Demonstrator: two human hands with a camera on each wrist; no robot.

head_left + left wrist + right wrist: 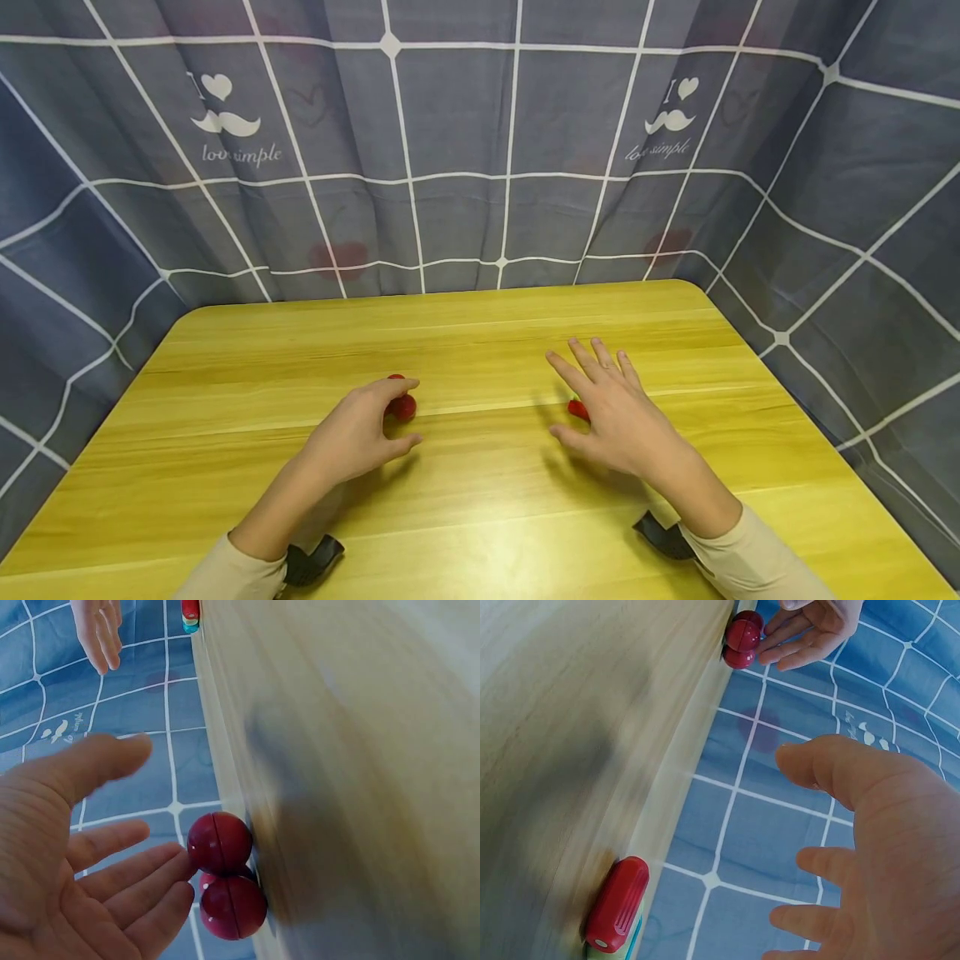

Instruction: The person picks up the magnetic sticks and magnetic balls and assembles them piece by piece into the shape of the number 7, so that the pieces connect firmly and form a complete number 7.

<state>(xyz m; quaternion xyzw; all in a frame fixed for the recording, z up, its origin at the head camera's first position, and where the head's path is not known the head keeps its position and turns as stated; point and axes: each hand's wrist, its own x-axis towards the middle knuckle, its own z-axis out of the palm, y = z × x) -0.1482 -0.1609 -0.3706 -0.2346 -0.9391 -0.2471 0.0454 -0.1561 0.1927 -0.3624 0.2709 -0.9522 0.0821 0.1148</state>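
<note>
A cluster of small red balls [403, 406] [220, 841] [742, 637] lies on the yellow wooden table [480, 333], left of centre. My left hand [401, 417] [154, 817] cups around it from the near side with straight fingers, and the fingertips [184, 862] touch the balls. To the right lies a small red capsule-shaped piece [577, 408] [617, 904] [190, 609] with a green and blue edge under it. My right hand [576, 396] [810, 825] hovers just over it with fingers spread, holding nothing. In the head view that hand hides most of the piece.
A grey-blue curtain [450, 167] with a white grid hangs round the table's far and side edges. Black wrist straps [311, 560] sit on both forearms near the front edge.
</note>
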